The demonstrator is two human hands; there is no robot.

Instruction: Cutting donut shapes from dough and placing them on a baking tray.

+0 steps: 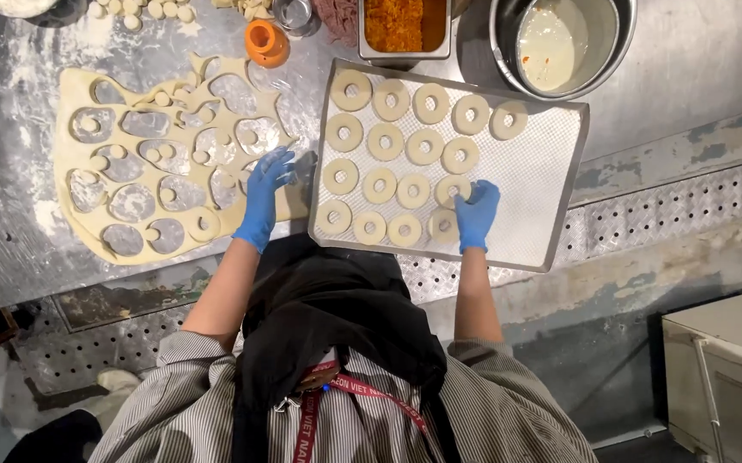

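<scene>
Laying pale raw dough ring [451, 190] onto perforated metal tray [542, 171], pinched in blue-gloved right hand [476, 214]; blue-gloved left hand [264, 199] open, flat on rolled, cut-out dough sheet [131, 171]. Next, probably: releasing gently, aligned with neighbouring rings.

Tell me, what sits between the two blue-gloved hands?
In the head view, between the left hand and right hand lie the tray's near rows of dough rings.

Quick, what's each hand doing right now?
Left hand: open, fingers resting on the cut dough sheet.
Right hand: fingers curled on a dough ring on the tray.
</scene>
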